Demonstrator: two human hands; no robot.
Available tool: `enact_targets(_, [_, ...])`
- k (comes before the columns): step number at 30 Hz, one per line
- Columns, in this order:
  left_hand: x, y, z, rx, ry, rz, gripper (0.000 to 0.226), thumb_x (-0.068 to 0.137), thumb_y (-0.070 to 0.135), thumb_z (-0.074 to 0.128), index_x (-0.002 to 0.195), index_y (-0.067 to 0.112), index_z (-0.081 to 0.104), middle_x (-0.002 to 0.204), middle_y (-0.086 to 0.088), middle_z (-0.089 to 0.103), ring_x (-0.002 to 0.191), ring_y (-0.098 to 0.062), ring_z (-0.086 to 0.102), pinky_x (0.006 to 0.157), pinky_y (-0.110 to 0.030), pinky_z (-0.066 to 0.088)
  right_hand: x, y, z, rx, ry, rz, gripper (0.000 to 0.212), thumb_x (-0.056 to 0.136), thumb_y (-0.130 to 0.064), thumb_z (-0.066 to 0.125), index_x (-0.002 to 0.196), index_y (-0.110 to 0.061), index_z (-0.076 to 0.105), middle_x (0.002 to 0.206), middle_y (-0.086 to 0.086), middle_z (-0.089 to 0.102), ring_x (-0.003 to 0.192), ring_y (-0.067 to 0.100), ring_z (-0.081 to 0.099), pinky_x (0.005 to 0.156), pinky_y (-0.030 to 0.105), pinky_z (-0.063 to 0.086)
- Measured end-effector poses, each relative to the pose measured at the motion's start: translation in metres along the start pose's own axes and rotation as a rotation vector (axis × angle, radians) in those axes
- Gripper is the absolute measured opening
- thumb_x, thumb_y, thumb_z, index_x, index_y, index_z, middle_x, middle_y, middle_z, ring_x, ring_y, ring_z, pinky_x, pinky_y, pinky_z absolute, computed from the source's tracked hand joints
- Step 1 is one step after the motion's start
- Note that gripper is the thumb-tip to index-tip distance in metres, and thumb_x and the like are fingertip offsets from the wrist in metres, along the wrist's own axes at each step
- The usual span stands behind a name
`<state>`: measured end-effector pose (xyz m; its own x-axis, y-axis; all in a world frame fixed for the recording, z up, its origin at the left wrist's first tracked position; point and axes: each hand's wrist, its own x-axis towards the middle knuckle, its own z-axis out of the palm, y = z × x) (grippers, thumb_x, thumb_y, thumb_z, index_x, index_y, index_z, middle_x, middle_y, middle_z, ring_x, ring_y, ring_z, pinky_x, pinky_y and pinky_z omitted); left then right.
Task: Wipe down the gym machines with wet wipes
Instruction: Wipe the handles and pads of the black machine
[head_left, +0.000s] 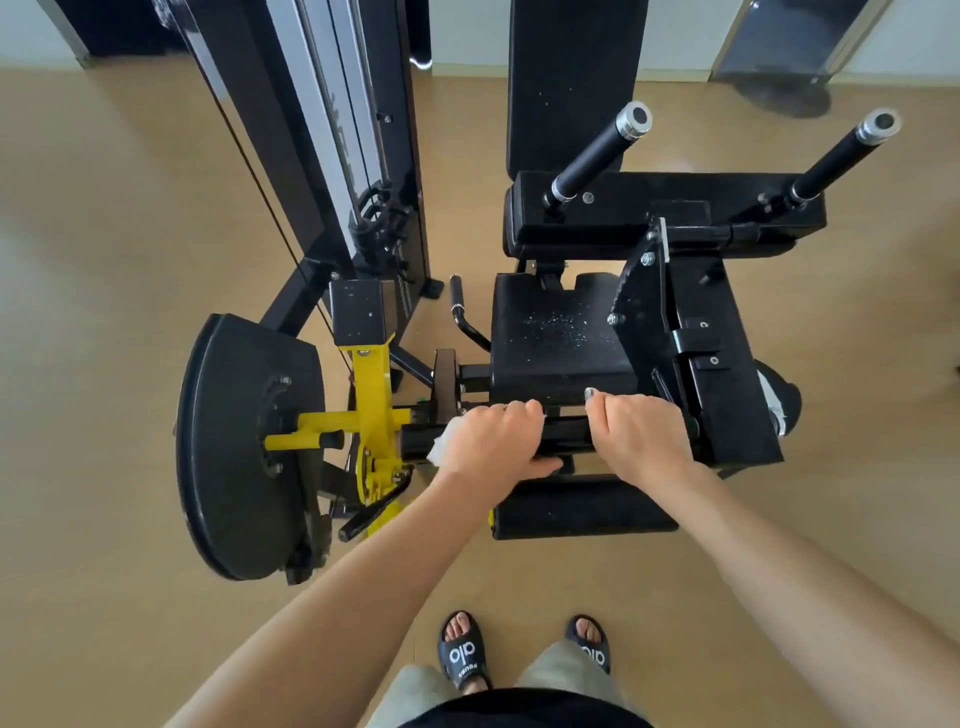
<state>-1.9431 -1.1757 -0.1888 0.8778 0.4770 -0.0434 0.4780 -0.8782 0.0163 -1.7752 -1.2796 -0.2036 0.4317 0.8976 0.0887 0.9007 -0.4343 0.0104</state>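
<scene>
Head view looks down on a black leg machine (561, 338) standing on a tan floor (104, 312). Both hands curl over its horizontal black bar (569, 434), just in front of the seat pad. Left hand (496, 439) grips the bar with a white wet wipe (441, 447) bunched under its fingers; right hand (636, 431) grips the bar bare, just beside it. A yellow lever assembly (371, 410) sits left of the bar.

bare forearms, grey trousers (566, 670), black slides (462, 657) with white lettering, dark nail polish.
</scene>
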Motion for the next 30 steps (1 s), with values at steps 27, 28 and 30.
enact_targets(27, [-0.048, -0.012, 0.048, -2.468, 0.465, -1.750, 0.033, 0.103, 0.013, 0.047, 0.134, 0.005, 0.053, 0.118, -0.021, 0.064, 0.104, -0.036, 0.064, 0.075, -0.044, 0.055, 0.018, -0.097, -0.013, 0.256, -0.107, -0.181, 0.056, 0.107, -0.044, 0.015, 0.086, -0.021, 0.062, 0.073, -0.005, 0.068, 0.066, 0.017, 0.066, 0.055, 0.035, 0.056])
enact_targets(28, [-0.043, -0.012, 0.040, -2.477, 0.461, -1.775, 0.035, 0.105, 0.017, 0.045, 0.136, 0.005, 0.051, 0.120, -0.022, 0.064, 0.107, -0.038, 0.063, 0.079, -0.045, 0.055, 0.018, -0.097, -0.012, 0.258, -0.095, -0.180, 0.057, 0.107, -0.043, 0.015, 0.086, -0.021, 0.063, 0.073, -0.005, 0.068, 0.065, 0.016, 0.066, 0.054, 0.034, 0.056])
enact_targets(30, [-0.041, -0.014, 0.025, -2.510, 0.441, -1.783, 0.043, 0.107, 0.029, 0.040, 0.140, 0.003, 0.047, 0.129, -0.022, 0.061, 0.118, -0.040, 0.059, 0.097, -0.049, 0.051, 0.017, -0.098, -0.011, 0.262, -0.067, -0.172, 0.057, 0.108, -0.043, 0.017, 0.084, -0.020, 0.063, 0.070, -0.005, 0.067, 0.063, 0.015, 0.065, 0.052, 0.033, 0.055])
